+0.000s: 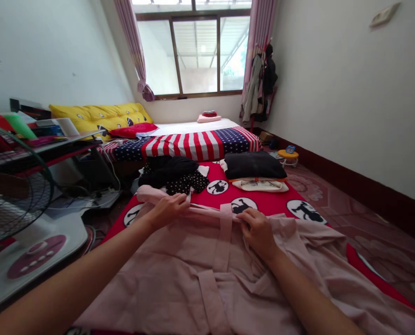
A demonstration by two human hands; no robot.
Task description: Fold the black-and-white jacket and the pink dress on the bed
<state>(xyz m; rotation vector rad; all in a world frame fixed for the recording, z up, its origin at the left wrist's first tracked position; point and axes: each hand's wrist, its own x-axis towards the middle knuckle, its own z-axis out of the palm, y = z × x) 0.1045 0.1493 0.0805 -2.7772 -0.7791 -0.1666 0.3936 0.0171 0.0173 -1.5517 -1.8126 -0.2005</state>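
Note:
A wide pink shirt (172, 260) lies spread over a red sheet with round black-and-white figures, its strip of placket running down the middle. My left hand (172, 208) is closed on the shirt's far edge, left of the placket. To the right of the placket, my right hand (258, 230) pinches the same edge between thumb and fingers. The cloth is wrinkled around my right hand, and one part reaches out to the right. The shirt's near end runs out of view at the bottom.
Beyond the shirt lie a heap of black clothes (174, 172) and a folded stack topped with a dark garment (256, 165). A fan (15, 204) and a cluttered desk (46, 139) stand at left. Behind is a bed with a striped cover (182, 145); a yellow stool (288, 154) stands right.

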